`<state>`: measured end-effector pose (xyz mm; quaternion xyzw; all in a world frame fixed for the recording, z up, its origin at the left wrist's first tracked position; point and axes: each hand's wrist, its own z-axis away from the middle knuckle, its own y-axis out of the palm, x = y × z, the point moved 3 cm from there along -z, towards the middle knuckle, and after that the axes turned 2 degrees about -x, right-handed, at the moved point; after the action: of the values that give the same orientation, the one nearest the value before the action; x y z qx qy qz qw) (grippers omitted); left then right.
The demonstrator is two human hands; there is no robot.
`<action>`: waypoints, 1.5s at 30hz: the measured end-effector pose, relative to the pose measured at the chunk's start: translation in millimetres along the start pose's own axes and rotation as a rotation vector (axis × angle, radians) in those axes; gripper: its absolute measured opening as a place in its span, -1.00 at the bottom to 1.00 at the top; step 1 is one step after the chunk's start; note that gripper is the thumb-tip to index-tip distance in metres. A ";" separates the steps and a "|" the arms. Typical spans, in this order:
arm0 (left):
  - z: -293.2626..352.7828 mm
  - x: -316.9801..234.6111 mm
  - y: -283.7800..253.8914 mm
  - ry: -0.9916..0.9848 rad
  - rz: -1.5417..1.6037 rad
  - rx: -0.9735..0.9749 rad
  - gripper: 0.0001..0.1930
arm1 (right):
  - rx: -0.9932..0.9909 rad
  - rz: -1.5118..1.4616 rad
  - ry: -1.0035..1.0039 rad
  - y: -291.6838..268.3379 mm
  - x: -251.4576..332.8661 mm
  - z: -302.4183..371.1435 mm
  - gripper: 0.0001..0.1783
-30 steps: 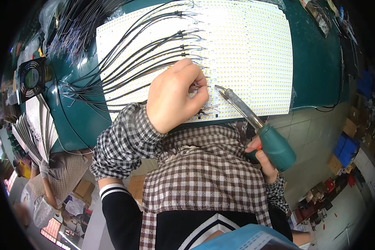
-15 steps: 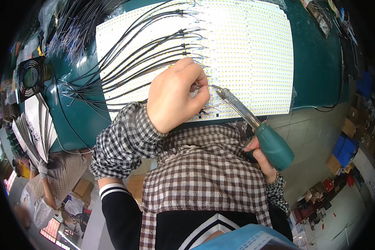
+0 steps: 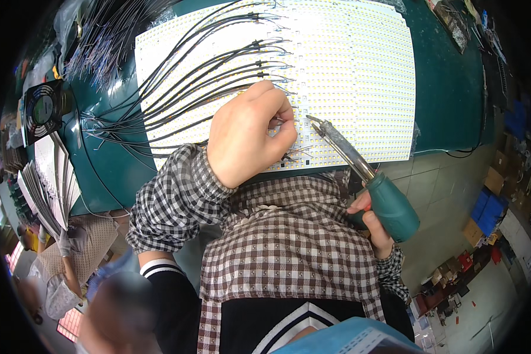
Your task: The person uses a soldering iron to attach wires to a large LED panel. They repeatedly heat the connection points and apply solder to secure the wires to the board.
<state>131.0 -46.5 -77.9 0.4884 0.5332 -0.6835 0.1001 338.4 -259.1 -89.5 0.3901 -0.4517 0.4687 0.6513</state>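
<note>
A large white LED panel (image 3: 377, 88), dotted with small yellow chips, lies across the green table. Several black cables (image 3: 183, 59) run over its left part, their thin stripped ends reaching a row of pads near the middle. My left hand (image 3: 251, 133) is closed in a pinch over the panel's lower middle, on what appears to be a cable's wire end, mostly covered by the fingers. In my right hand (image 3: 374, 227), at the panel's near edge, is a green-handled soldering iron (image 3: 389, 203). Its tip points up and left, just right of my left fingertips.
A small black fan (image 3: 44, 110) stands at the table's left side. Below it is a stack of white strips (image 3: 50, 183). A bundle of loose wires (image 3: 103, 44) lies at the far left. Other people (image 3: 121, 312) are at the lower left.
The soldering iron has shifted slightly right, its tip moving away from my left fingertips. My left hand stays almost in place. Another person's blurred head has appeared at the lower left.
</note>
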 end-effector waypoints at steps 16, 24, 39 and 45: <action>36.5 -16.7 -21.9 0.352 -0.138 -0.083 -0.84 | -0.110 -0.043 -0.093 -3.3 8.4 -0.3 -0.39; 49.6 -17.9 -23.6 0.323 -0.192 -0.084 -0.83 | -0.055 0.004 -0.149 -7.3 7.3 -5.1 -0.49; 35.6 -14.4 -14.8 -0.043 -0.012 0.223 -0.83 | -0.057 0.010 -0.075 -0.6 14.3 -1.1 -0.30; 34.9 -5.4 -17.7 -0.045 0.061 0.084 -0.90 | -0.062 0.014 -0.040 -3.6 9.3 2.0 -0.31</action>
<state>102.6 -70.1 -64.2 0.4928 0.4866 -0.7126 0.1122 342.8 -259.5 -80.3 0.3757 -0.4815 0.4514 0.6505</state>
